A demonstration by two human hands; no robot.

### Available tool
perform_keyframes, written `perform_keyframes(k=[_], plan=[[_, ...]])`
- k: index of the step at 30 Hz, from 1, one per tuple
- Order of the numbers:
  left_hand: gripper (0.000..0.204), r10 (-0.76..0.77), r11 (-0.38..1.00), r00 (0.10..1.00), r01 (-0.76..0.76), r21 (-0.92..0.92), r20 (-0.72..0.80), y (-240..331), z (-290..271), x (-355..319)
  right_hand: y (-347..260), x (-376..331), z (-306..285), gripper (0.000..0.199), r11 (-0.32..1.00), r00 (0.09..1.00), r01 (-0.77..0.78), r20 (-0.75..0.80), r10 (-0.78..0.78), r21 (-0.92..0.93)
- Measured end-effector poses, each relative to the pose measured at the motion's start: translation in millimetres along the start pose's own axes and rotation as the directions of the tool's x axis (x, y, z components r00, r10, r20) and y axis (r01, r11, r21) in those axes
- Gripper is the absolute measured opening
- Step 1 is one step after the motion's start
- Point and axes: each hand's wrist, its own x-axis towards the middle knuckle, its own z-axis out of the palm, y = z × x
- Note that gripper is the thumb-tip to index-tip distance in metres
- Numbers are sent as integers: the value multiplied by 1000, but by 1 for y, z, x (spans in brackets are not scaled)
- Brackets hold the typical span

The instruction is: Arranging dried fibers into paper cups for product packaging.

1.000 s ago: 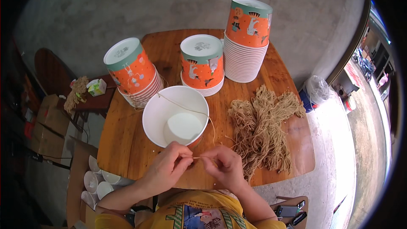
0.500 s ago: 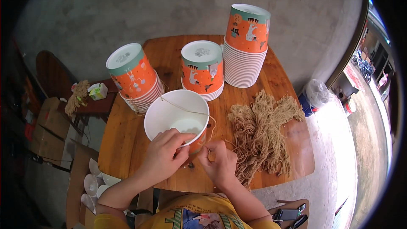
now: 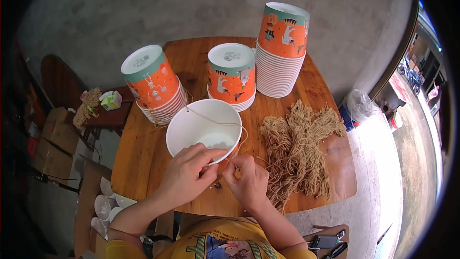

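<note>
1. From my end, the left hand [image 3: 189, 170] is part-closed over the near rim of the white tub [image 3: 184, 127], fingers inside, thumb outside. The tub sits mid-table, mouth tipped toward my camera.
2. The right hand [image 3: 248, 180] is curled nearly closed just beside it, thumb and forefinger pinching thin cord [image 3: 218, 123]. That cord also runs across the tub's mouth and loops off its right side.
3. Below the left table edge I've got a carton [image 3: 84, 206] of white cups [image 3: 102, 206]; lower right, a small stand [image 3: 326, 242] with dark gadgets.
4. A tan heap of strands [image 3: 304, 153] crowds the table right of the hands.
5. Behind the tub, three upside-down orange stacks hem it in: left one [image 3: 155, 86], short middle one [image 3: 231, 79], tall right one [image 3: 282, 50].
6. Surface is a glossy brown wooden table [image 3: 143, 168], rounded corners.
7. Room: tissue pack [image 3: 111, 100] on a low bench off left, blue bucket [image 3: 350, 117] off right, bare grey wall [image 3: 201, 5], bright doorway far right.
</note>
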Motion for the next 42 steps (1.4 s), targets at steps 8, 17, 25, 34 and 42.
perform_keyframes(k=[8,17,25,34,42], plan=[[37,-4,999,1000,3,49,21,2,2,-2,2,0,0,25,999,999,38,15,-37,-26],[28,-34,995,994,24,96,104,10,0,-2,6,-11,2,22,998,999,45,2,-45,-32],[17,-151,981,872,191,-39,465,-11,-5,34,9,-15,-1,24,1000,999,17,42,-17,11],[10,-62,996,960,41,80,274,-13,-10,33,8,-11,-23,23,922,928,-325,260,268,211],[6,35,996,986,-21,-84,164,1,-13,36,7,23,-29,16,776,862,-469,407,300,421]])
